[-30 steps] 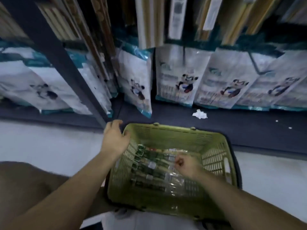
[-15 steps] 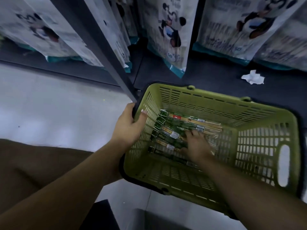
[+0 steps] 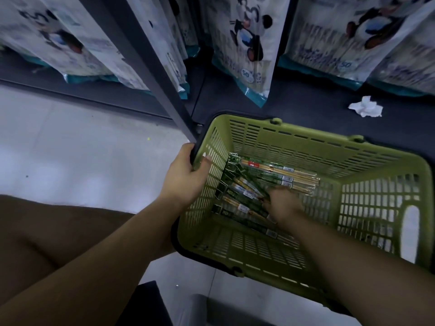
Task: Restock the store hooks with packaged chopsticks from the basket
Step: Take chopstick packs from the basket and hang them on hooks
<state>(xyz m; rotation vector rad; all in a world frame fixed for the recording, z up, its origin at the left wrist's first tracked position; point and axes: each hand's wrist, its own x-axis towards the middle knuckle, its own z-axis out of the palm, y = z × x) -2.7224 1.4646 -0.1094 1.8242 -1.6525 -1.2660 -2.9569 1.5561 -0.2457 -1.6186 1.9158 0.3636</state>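
The chopstick packs (image 3: 277,175) lie flat in the bottom of the green basket (image 3: 376,161), gathered toward its left end and directly under the right hand (image 3: 283,204), by far the nearer one. The upper packs run with their long axis left to right along the basket's length, and the lower ones lie skewed beneath them. The right hand is down among the packs with its back to the camera, so I cannot tell whether its fingers have closed on one. The left hand (image 3: 183,175) grips the basket's left rim, probably steadying it. Panda-printed bags (image 3: 244,43) stand on the dark shelf (image 3: 306,109) beyond, and no hooks are in view.
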